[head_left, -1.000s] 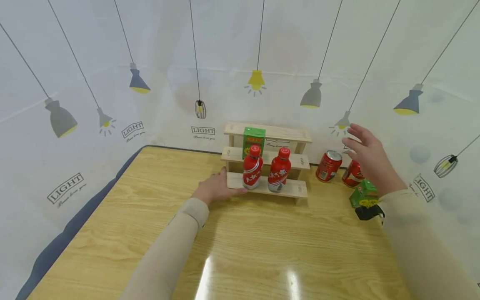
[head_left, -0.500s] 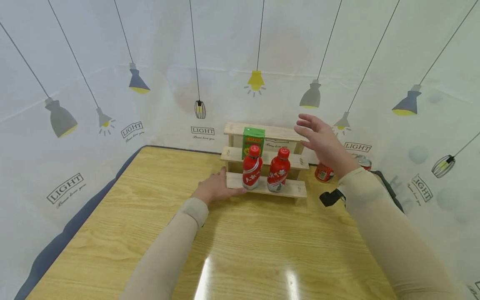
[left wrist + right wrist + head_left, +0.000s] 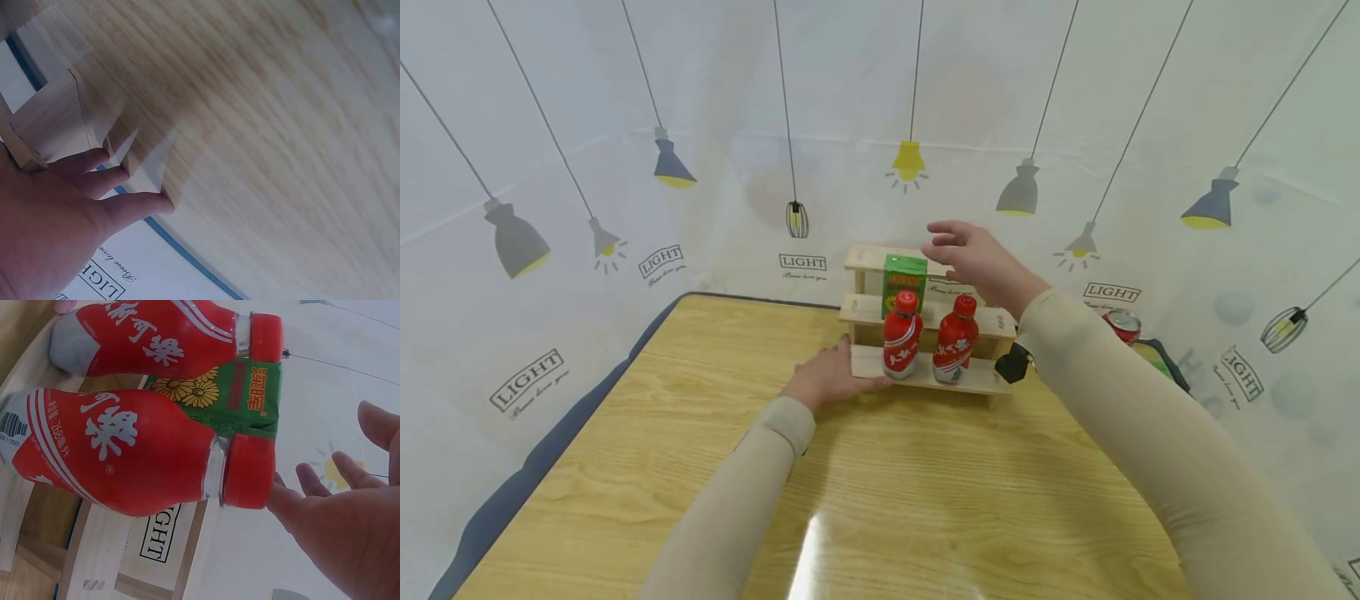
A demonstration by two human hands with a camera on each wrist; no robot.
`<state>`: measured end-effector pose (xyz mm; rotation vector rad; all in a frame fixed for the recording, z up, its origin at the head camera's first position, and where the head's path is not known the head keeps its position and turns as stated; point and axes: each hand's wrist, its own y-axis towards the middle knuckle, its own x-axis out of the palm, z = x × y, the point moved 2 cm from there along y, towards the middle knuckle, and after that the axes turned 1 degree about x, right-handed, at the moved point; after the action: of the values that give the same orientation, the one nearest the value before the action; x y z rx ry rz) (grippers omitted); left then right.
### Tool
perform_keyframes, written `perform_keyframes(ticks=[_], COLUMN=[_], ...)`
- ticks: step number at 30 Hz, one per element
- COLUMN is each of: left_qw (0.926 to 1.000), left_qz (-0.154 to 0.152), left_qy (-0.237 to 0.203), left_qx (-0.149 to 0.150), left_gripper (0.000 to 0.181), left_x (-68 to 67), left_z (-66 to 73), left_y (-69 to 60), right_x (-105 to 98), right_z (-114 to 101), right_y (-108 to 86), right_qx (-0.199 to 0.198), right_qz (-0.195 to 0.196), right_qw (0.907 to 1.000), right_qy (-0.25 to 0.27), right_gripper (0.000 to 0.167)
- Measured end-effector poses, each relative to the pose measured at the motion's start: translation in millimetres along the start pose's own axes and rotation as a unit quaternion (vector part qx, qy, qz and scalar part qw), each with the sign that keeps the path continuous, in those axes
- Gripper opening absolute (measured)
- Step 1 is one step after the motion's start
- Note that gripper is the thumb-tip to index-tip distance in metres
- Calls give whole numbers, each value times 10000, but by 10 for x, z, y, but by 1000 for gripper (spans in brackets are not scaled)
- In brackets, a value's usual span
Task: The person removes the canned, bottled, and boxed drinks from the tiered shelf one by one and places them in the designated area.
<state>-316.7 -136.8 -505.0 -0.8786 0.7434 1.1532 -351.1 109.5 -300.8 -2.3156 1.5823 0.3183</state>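
The person's right hand (image 3: 973,254) hangs in the air just above the bottles, fingers loosely bent and spread, the grip wide and with nothing in it. The left hand (image 3: 827,373) rests low at the left end of a pale wooden three-step rack (image 3: 867,362), thumb along the front of the bottom board and straight fingers reaching down to the table beside it; it touches the rack without curling round it. On that bottom board stand two red plastic bottles with red screw caps and white lettering, the left bottle (image 3: 902,343) and the right bottle (image 3: 955,346), upright and a little apart. Behind the left one, a green box with yellow flowers (image 3: 895,287) stands on the middle board, partly hidden. A black device (image 3: 1013,363) sits at the right wrist, in front of the rack's right end from where I look. Beyond the beige right sleeve (image 3: 1105,400), I can see the top of a red can with a silver lid (image 3: 1123,325) and a sliver of something green (image 3: 1152,358). The rack stands toward the back of a yellowish wood-grain table (image 3: 887,483), before a white wall covering (image 3: 850,83) printed with hanging lamps.
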Motion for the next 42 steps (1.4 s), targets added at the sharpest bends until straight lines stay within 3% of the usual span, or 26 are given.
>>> perform_keyframes(ticks=[7, 16, 28, 42], left_qw=[10000, 10000, 10000, 10000], left_qz=[7, -51, -44, -12], left_qy=[-34, -44, -33, -32], left_qx=[19, -21, -17, 32], left_gripper=[145, 146, 149, 148], left_x=[-24, -7, -8, -14], left_z=[6, 1, -18, 1], left_y=[-8, -18, 4, -11], right_x=[90, 132, 114, 27], right_z=[3, 96, 206, 287], right_y=[188, 315, 435, 436], right_qx=[275, 316, 653, 436], right_qz=[-217, -496, -403, -531], right_qw=[9986, 9982, 9964, 9973], right_qy=[391, 97, -372, -259], right_gripper=[65, 64, 61, 58])
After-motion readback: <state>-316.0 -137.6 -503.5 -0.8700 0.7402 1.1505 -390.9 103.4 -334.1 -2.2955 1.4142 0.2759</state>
